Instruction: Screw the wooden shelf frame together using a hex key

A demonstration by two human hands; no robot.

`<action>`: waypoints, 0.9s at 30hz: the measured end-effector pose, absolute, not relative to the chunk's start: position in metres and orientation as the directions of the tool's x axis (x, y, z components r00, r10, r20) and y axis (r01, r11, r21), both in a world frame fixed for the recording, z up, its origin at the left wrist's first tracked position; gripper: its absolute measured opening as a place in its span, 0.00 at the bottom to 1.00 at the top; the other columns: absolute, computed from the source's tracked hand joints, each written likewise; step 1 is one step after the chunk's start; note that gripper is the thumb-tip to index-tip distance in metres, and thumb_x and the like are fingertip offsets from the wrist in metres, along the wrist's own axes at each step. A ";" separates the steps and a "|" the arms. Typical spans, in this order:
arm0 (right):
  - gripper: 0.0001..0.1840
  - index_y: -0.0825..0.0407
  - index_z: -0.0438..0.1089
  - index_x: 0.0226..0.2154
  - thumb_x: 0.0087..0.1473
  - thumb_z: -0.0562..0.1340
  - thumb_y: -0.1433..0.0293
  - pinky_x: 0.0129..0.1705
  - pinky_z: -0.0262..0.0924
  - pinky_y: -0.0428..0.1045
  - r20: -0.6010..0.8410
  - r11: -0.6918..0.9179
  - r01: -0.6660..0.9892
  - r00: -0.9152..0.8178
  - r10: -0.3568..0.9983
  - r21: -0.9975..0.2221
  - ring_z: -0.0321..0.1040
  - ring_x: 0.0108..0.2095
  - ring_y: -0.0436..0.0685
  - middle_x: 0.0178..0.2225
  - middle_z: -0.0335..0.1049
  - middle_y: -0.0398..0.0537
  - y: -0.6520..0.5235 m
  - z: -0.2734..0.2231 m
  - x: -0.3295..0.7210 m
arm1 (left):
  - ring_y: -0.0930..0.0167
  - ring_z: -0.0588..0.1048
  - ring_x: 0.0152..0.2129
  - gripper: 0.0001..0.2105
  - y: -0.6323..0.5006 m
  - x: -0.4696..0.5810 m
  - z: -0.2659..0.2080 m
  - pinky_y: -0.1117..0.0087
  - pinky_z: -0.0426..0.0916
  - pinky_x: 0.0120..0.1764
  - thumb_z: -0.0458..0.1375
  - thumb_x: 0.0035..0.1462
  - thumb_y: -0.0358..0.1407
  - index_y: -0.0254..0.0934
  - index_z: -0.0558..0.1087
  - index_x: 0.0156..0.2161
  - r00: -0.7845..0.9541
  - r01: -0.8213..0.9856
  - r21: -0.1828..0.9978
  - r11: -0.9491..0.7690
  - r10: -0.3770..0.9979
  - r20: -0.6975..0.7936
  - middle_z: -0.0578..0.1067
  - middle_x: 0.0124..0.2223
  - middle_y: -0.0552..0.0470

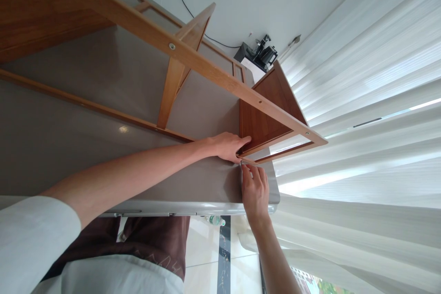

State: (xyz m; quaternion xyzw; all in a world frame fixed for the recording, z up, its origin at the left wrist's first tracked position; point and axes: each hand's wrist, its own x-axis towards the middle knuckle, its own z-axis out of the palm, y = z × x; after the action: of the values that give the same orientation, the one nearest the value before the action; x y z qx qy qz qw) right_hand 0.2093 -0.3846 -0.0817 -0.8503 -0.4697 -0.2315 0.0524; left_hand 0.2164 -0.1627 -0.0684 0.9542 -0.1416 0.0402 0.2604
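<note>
A wooden shelf frame (213, 76) lies on its side across the table, with long rails, a cross board (188, 46) and a reddish-brown end panel (265, 108). My left hand (229, 146) is closed around the near lower corner of the frame, its thumb against the end panel. Just below that corner, my right hand (255, 186) has its fingertips pinched together beside the lower rail (138, 117). A thin dark bit shows at those fingertips, too small to name. Metal screw heads sit in the upper rail.
The grey-covered table (193, 177) ends close to my right hand. White curtains (361, 161) hang along the right. Behind the table, a black kettle (268, 56) stands on a small cabinet. A plastic bottle (215, 220) lies on the tiled floor below.
</note>
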 end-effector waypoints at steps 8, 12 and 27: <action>0.19 0.52 0.72 0.49 0.64 0.51 0.80 0.44 0.63 0.56 0.429 -0.523 0.828 0.405 0.808 0.202 0.65 0.42 0.60 0.45 0.74 0.55 -0.386 -0.079 0.212 | 0.58 0.80 0.35 0.28 -0.163 0.216 -0.067 0.66 0.64 0.29 0.60 0.52 0.46 0.40 0.61 0.56 0.955 -0.295 0.490 -0.820 -0.253 0.152 0.80 0.40 0.46; 0.18 0.53 0.72 0.48 0.63 0.51 0.81 0.44 0.62 0.57 0.423 -0.522 0.828 0.405 0.810 0.205 0.66 0.43 0.62 0.45 0.74 0.57 -0.382 -0.079 0.208 | 0.58 0.79 0.36 0.29 -0.163 0.217 -0.068 0.65 0.64 0.30 0.61 0.52 0.47 0.39 0.61 0.56 0.957 -0.290 0.490 -0.822 -0.248 0.151 0.80 0.41 0.46; 0.11 0.51 0.75 0.43 0.67 0.56 0.69 0.45 0.67 0.52 0.515 -0.575 0.805 0.559 0.650 -0.147 0.69 0.42 0.56 0.42 0.77 0.50 -0.384 -0.089 0.217 | 0.59 0.80 0.35 0.28 -0.163 0.215 -0.067 0.67 0.64 0.30 0.61 0.52 0.47 0.40 0.61 0.56 0.957 -0.290 0.492 -0.821 -0.249 0.149 0.80 0.41 0.46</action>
State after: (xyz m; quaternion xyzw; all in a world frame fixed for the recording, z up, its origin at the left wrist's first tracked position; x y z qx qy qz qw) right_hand 0.2171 -0.3843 -0.0890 -0.8629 -0.4213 -0.2074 0.1866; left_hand 0.2155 -0.1629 -0.0670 0.9534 -0.1413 0.0392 0.2638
